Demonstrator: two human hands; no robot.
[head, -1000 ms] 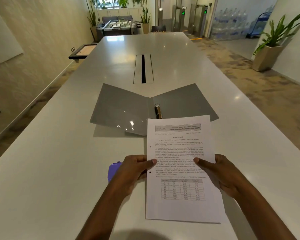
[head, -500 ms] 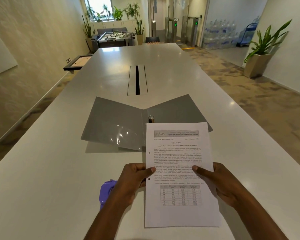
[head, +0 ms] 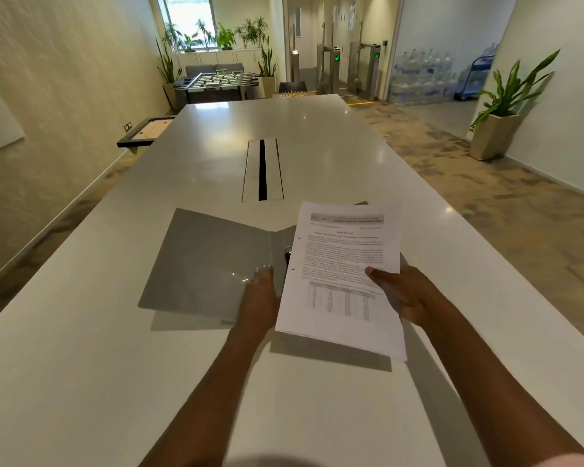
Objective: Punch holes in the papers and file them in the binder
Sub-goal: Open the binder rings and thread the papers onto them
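An open grey binder (head: pixel 206 261) lies flat on the white table (head: pixel 81 365), its ring mechanism (head: pixel 288 253) showing at the spine. My right hand (head: pixel 408 294) holds a stack of printed papers (head: pixel 344 264) above the binder's right half, thumb on top; punched holes show along the stack's left edge. My left hand (head: pixel 260 294) rests with straight fingers on the binder's left cover near the spine. The stack hides most of the right cover. The purple hole punch is out of sight.
A cable slot (head: pixel 262 170) runs down the middle of the table beyond the binder. A framed board (head: pixel 145 131) sticks out at the table's left edge. A potted plant (head: pixel 496 129) stands on the floor to the right.
My left hand let go of the papers and moved onto the binder's left cover. My right hand carried the stack forward over the binder. The purple punch left the view.
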